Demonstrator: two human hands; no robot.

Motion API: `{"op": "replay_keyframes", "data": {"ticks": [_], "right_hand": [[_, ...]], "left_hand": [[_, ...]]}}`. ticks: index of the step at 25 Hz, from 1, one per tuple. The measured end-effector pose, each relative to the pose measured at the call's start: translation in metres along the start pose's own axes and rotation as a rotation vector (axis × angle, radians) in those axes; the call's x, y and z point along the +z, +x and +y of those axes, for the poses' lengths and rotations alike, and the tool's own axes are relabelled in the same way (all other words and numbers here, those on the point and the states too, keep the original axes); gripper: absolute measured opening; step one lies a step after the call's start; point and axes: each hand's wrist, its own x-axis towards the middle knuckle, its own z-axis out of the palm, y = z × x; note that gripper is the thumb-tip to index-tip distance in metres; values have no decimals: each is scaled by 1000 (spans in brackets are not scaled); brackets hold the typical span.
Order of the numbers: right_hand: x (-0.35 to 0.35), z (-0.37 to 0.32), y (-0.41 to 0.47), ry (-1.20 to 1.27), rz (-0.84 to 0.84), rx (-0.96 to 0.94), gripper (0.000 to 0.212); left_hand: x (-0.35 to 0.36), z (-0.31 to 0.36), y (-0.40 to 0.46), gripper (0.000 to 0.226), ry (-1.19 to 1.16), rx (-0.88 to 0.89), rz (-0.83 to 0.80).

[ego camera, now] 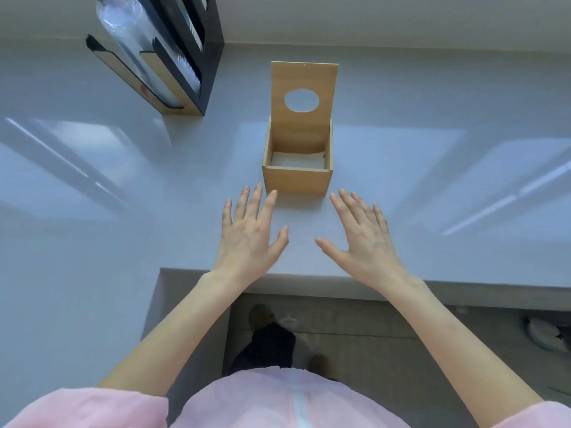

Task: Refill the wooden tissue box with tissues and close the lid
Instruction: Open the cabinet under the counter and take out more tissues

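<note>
Both hands are spread flat, palms down, over the pale grey countertop (401, 180), and neither grips anything. The left hand (251, 234) has its fingers fanned wide and its thumb angled inward; the right hand (361, 234) mirrors it, thumb pointing toward the left thumb with a clear gap of bare counter between the two. Whether the palms actually rest on the surface or hang just above it cannot be told from this view. Just beyond the fingertips, centred on the gap between the hands, stands the wooden tissue box (296, 180), upright on the counter. The left hand's index fingertip comes very near the box's near left corner, and the right hand's index fingertip lies just beside its near right corner; contact is not clear at either. The box's lid (304, 131) stands open, raised upright at the far side of the box, away from the hands, with an oval opening (301, 100) cut through its upper part. Inside the box, low down, lies a layer of white tissues (298, 159), well beneath the rim. Farther off, beyond and to the outside of the left hand, a black and wood organiser (185, 88) sits on the counter holding a clear bottle (123, 23). Bare forearms lead back from the hands to pink sleeves (86, 409).
</note>
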Motion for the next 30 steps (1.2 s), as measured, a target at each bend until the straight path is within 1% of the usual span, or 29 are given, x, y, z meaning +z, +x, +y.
{"op": "replay_keyframes", "data": {"ticks": [7,10,14,17,23,25,26,28,30], "right_hand": [[6,21,-73,-45,-76,-56,70],[10,26,-95,-45,-98,-76,66],[20,26,-115,-60,-120,-91,64],[26,18,-124,-73,-117,-88,64],[43,-1,-136,-119,-148,19,63],[52,-7,-139,-111,-155,49,62],[58,-8,-138,-111,-156,54,61],[68,-9,-137,-106,-156,46,60],[79,-6,-133,-95,-152,44,58]], "left_hand": [[22,30,-76,63,-1,-76,55],[33,38,-102,79,-19,-100,59],[44,45,-121,81,-41,-109,62],[47,43,-130,82,-27,-83,21],[47,22,-139,85,-2,-13,-59],[52,15,-141,83,-3,4,-87],[57,11,-140,79,-7,11,-114],[69,7,-135,64,-28,21,-176],[83,4,-129,58,-47,48,-194]]}}
